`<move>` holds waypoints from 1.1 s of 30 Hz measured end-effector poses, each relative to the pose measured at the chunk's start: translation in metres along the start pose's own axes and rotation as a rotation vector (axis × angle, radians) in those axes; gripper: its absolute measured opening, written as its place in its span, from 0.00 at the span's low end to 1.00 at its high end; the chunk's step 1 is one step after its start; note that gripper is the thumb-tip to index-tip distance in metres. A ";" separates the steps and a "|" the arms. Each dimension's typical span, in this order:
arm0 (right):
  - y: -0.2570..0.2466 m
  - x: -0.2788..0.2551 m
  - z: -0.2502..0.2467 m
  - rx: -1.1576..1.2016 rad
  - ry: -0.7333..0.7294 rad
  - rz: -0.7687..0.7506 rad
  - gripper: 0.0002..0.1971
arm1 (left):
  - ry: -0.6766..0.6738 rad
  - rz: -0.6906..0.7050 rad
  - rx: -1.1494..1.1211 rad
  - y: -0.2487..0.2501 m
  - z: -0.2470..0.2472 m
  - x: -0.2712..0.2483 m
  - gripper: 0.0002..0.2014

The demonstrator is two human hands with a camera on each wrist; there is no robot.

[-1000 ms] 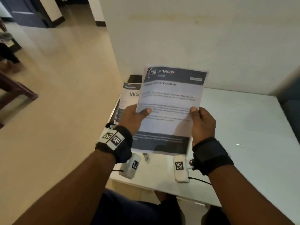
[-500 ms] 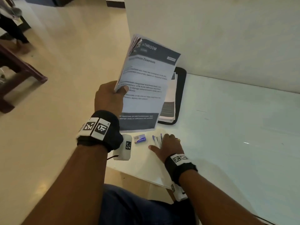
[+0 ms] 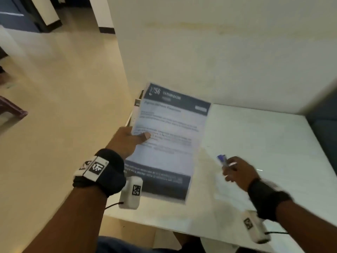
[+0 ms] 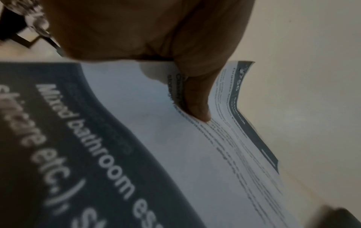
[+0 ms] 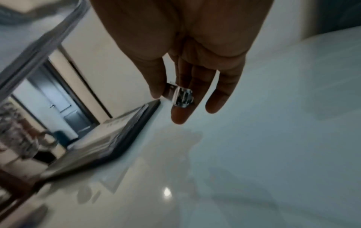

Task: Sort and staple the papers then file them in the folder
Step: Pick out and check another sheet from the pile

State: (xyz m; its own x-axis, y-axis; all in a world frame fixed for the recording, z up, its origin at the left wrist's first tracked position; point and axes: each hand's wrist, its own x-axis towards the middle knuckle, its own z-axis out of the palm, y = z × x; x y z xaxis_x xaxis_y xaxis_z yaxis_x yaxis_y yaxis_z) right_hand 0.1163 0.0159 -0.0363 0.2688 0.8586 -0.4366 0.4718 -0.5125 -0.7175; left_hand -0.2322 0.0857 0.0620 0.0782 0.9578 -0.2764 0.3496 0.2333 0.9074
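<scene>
Now the right hand (image 3: 235,170), pinching the small stapler (image 3: 222,160), sits at three o'clock of the paper stack (image 3: 167,141) clamped upright in the left hand (image 3: 127,141).

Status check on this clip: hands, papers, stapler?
Left hand grips the papers, thumb on top. Right hand holds the small stapler above the table. Nothing between stapler and papers.
</scene>
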 end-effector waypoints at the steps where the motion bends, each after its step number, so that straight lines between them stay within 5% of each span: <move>1: -0.003 0.000 -0.027 0.041 0.045 -0.016 0.06 | -0.088 -0.026 0.004 -0.001 0.011 0.001 0.08; 8: -0.019 -0.003 -0.131 0.095 0.306 -0.259 0.06 | -0.550 -0.146 0.294 -0.038 0.113 0.013 0.08; 12: 0.000 0.003 -0.107 -0.103 0.123 -0.309 0.05 | -0.669 -0.145 0.512 -0.062 0.155 0.023 0.09; 14: 0.009 0.007 -0.088 -0.214 0.040 -0.325 0.12 | -0.699 -0.129 0.569 -0.068 0.170 0.027 0.04; 18: 0.017 0.013 -0.059 -0.349 -0.105 -0.369 0.22 | -0.720 -0.158 0.567 -0.078 0.187 0.035 0.06; 20: 0.019 0.015 -0.050 -0.366 -0.150 -0.365 0.18 | -0.745 -0.136 0.569 -0.081 0.194 0.036 0.08; 22: 0.022 0.018 -0.044 -0.335 -0.113 -0.333 0.06 | -0.763 -0.119 0.572 -0.082 0.200 0.037 0.08; 25: 0.030 0.025 -0.040 -0.267 -0.067 -0.268 0.16 | -0.764 -0.114 0.580 -0.086 0.205 0.040 0.09; 33: 0.042 0.039 -0.029 -0.207 -0.080 -0.171 0.18 | -0.393 0.244 0.584 -0.060 0.253 0.038 0.07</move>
State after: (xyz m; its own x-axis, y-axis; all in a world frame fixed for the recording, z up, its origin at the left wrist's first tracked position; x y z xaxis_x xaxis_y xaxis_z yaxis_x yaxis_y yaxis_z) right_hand 0.1713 0.0286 -0.0676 0.1076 0.9243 -0.3663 0.6683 -0.3400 -0.6617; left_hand -0.0139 0.0655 -0.0825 0.5068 0.8151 -0.2808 0.7103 -0.2102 0.6718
